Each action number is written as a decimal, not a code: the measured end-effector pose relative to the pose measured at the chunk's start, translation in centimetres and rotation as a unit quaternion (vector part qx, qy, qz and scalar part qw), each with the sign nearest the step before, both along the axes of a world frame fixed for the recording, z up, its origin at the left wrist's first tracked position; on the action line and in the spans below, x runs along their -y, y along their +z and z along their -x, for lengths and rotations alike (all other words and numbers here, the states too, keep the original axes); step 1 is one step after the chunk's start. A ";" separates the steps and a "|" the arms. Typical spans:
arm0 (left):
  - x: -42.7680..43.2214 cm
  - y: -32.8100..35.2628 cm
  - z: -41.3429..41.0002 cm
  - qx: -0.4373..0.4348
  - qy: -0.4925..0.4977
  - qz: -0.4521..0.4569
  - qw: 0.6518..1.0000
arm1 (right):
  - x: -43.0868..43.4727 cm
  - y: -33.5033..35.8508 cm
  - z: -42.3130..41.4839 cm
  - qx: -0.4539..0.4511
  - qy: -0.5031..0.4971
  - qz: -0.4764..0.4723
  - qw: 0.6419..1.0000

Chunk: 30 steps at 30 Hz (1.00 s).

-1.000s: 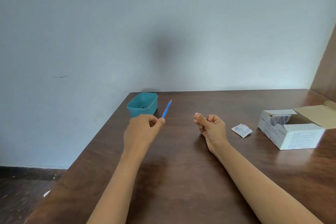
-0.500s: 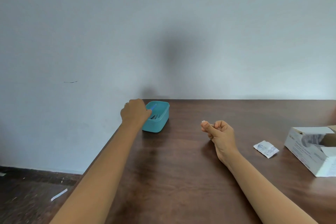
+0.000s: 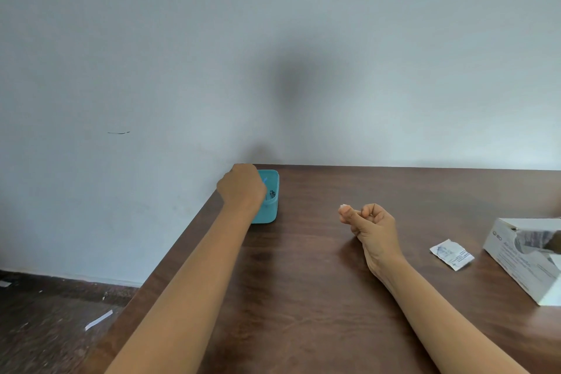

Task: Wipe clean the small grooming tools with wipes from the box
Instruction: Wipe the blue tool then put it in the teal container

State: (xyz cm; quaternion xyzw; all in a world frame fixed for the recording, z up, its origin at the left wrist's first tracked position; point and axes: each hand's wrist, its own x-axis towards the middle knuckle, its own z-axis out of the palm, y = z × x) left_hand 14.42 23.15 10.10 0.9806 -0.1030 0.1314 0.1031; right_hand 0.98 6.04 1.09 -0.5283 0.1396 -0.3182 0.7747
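Right hand pinches wipe mid-frame; left hand curled over tub, grip unclear. Risk: wrist could knock tub off table corner.

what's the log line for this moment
left hand: over teal tub, blue tool by its fingers, grip unclear | right hand: pinches white wipe | torn sachet: on table beside wipe box

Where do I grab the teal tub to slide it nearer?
I'd pinch the right-hand wall of the teal tub at its rim, coming from the right: it stands upright and open-topped at the table's far left corner, and the left hand covers its left side.
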 end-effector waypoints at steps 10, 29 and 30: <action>1.6 -0.3 -2.0 -0.061 -0.002 -0.079 0.995 | 0.0 0.0 -0.3 0.003 0.002 0.010 1.000; 1.1 0.2 -2.1 -0.030 -0.054 -0.022 0.998 | 0.1 0.0 -0.4 0.004 0.001 -0.002 1.000; 1.0 0.4 -2.0 -0.022 -0.056 -0.013 0.998 | 0.1 0.0 -0.4 0.005 0.000 -0.006 1.000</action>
